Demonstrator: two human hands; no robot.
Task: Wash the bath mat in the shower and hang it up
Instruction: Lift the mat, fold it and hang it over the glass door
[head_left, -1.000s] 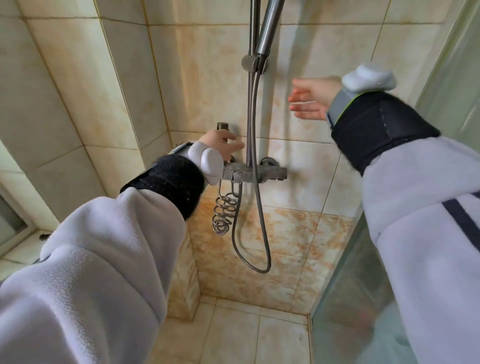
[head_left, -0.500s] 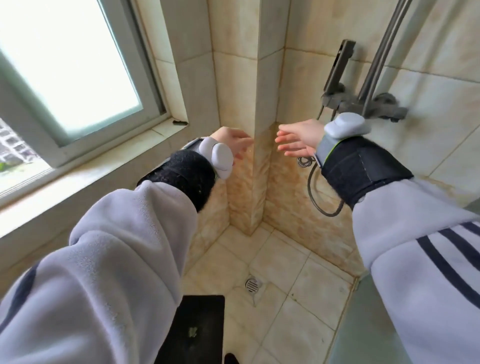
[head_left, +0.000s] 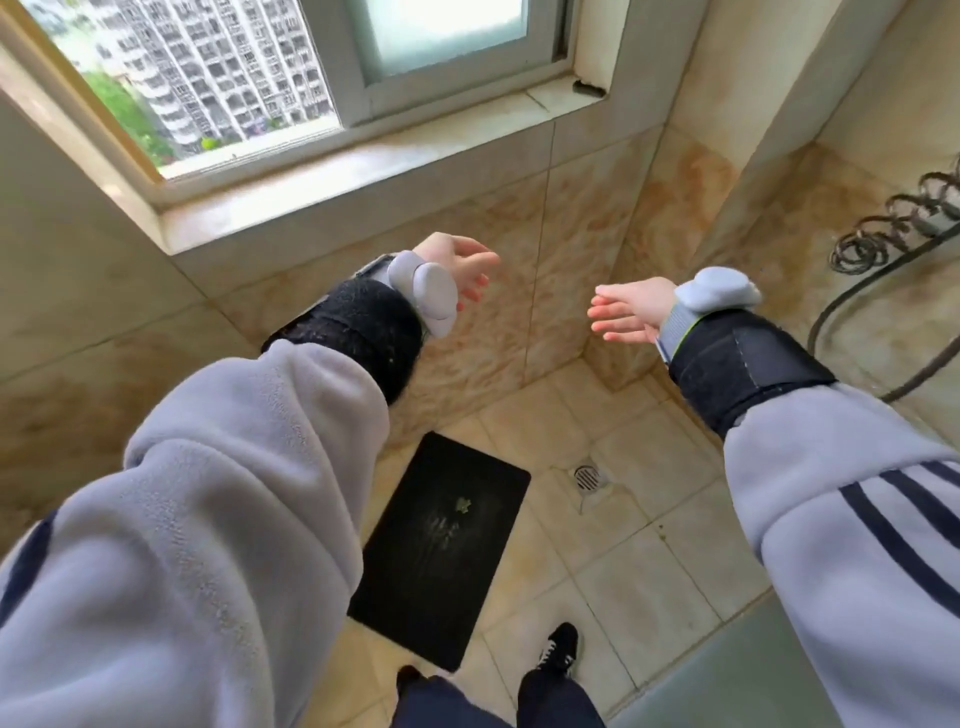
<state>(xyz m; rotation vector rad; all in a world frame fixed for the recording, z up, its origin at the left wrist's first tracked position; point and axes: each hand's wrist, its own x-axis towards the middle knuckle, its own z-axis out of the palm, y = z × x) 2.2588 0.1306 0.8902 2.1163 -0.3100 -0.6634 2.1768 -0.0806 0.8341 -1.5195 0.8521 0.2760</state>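
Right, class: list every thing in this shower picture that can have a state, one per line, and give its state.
bath mat: flat on the floor tiles, not held, pale speck near its middle.
left hand: open, in the air, holding nothing.
right hand: open, fingers straight, holding nothing.
floor drain: uncovered, apart from the mat.
shower hose: hangs in a loose loop by the wall.
window: open or shut cannot be told.

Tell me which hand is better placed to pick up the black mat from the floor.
Probably the left hand: it is open, holds nothing, and hangs in line with the bath mat. The right hand, also open, is off toward the floor drain.
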